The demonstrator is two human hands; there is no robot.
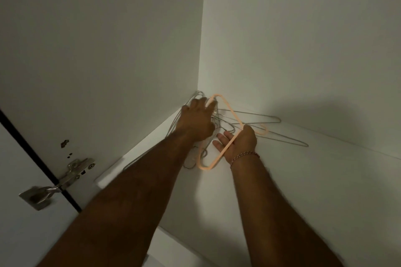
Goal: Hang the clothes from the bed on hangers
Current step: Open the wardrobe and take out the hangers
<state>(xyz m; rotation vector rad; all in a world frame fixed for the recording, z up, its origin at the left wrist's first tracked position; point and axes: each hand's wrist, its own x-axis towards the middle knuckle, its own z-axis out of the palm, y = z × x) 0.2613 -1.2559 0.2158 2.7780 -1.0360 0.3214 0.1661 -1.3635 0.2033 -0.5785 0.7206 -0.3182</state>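
Hangers come first, so both your arms reach into the back corner of the white shelf (303, 180), where a tangle of wire hangers (282, 134) lies against the cupboard wall (108, 39). Your right hand (239, 144) faces palm-up with the fingers mostly straight, and the orange plastic hanger (227, 112) crosses that palm; the thumb seems to close over the bar, though blur and dim light make that hard to confirm, so treat the hold as loose. Held this way, the orange frame is lifted clear of the metal ones, its hook (263, 130) pointing away to the right. Your left hand (198, 118) is deeper in the corner, knuckles up, fingers curled down onto the bunched tops of the wire hangers, and one fingertip touches the orange frame's upper end. That grip looks meant to steady or gather the pile so the hooks do not drag each other along. Separating them is the risk: wire hooks snag easily, so ease the orange one out sideways. No clothes or bed show here. A metal door hinge (71, 176) sits at the lower left, on the cupboard's edge.
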